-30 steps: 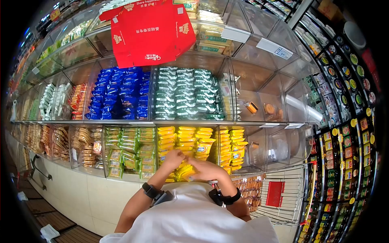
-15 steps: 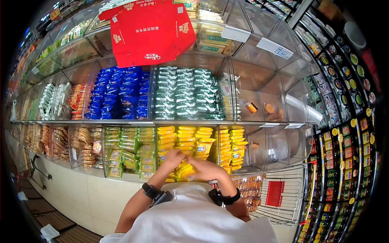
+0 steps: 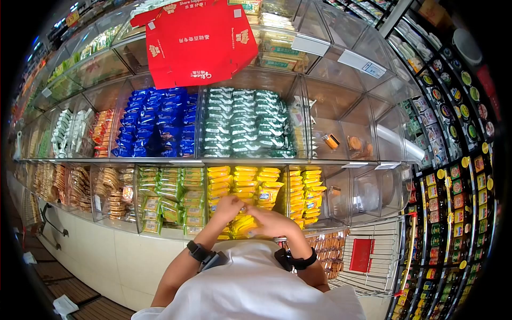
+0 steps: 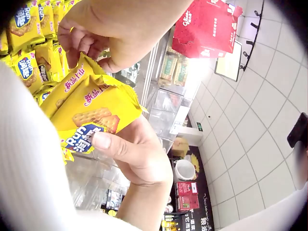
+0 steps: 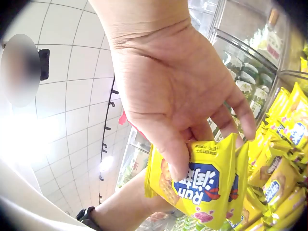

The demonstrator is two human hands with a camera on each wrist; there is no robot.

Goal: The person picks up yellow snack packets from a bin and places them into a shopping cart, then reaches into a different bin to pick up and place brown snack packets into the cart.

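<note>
In the head view both hands are close together over the front bin of yellow biscuit packets (image 3: 244,188). My right hand (image 5: 168,91) grips two yellow wrapped biscuit packets (image 5: 207,180), its thumb lying flat across the printed front. In the left wrist view these held packets (image 4: 91,108) overlap each other, biscuit pictures and a blue logo showing. My left hand (image 4: 108,33) pinches their upper corner between thumb and curled fingers. From the head, the left hand (image 3: 228,209) is beside the right hand (image 3: 272,223), and the held packets are partly hidden.
Green packets (image 3: 167,200) fill the bin to the left. Behind are bins of blue packets (image 3: 154,120) and dark green packets (image 3: 245,122), below a red cardboard display (image 3: 200,48). A wire cart (image 3: 381,250) stands at right, before a shelf of bottles (image 3: 458,213).
</note>
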